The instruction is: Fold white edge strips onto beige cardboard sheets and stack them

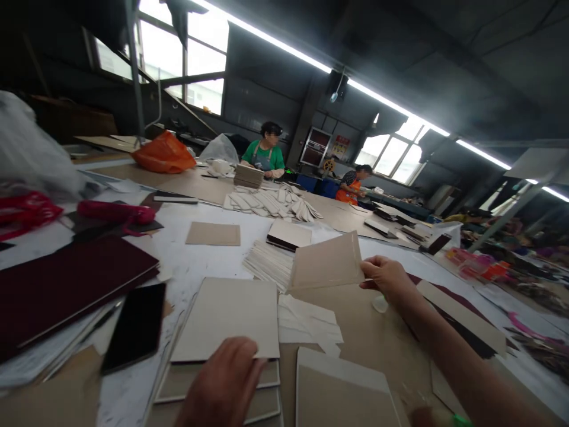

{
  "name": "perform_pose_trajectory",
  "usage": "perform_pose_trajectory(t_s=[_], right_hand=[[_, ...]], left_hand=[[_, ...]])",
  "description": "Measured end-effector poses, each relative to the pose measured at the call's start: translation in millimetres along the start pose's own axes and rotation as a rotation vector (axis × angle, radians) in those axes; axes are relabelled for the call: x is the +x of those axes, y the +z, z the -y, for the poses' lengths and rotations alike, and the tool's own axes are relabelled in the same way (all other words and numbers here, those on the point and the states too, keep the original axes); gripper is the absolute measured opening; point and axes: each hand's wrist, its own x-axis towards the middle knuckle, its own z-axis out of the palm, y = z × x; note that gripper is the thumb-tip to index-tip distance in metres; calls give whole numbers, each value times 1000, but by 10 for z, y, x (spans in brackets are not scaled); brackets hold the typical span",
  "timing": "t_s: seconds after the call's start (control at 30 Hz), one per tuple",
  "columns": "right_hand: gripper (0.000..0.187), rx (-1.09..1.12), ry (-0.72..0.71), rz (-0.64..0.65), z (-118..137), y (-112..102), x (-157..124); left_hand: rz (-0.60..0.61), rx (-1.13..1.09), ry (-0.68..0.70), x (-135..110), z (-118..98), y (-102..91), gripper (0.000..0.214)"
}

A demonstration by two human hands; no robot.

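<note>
Right hand [386, 276] pinches a tilted grey cardboard sheet [326, 262]; left hand [224, 382], fingers curled, presses the near grey cardboard stack [226, 317].

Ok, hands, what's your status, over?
Right hand pinches a raised cardboard sheet. Left hand rests on the top board of a board stack. Black phone lies left of it.

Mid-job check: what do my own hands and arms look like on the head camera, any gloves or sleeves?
Both hands are bare: no gloves on the left hand or right hand. The right forearm shows no sleeve. A green item sits at the bottom edge by that arm; unclear if worn.
</note>
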Motion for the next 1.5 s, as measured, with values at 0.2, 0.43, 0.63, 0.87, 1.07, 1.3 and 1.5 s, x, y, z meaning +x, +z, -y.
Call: perform_pose_trajectory(t_s=[0.2,0.43,0.63,0.87,1.07,1.3,1.5], right_hand=[[8,180,48,210,336,450,-752],[13,204,-62,311,638,811,-1239],[14,248,-114,341,763,1080,-1327],[12,227,-305,368,1152,1212,-1325],[16,25,-524,334,1007,1050,-1216],[26,98,169,652,-295,1518,-1227],[24,211,337,727,-562,1749,-1309]], left_hand=[[-23,86,2,534,-300,-73,6],[-67,214,27,535,-294,-359,5],[-151,313,126,575,-196,-512,15],[-211,366,197,706,35,-766,12],[-507,222,-29,829,281,-1041,4],[-709,-347,-819,456,490,-672,17],[-752,-743,-1066,181,545,-281,16]])
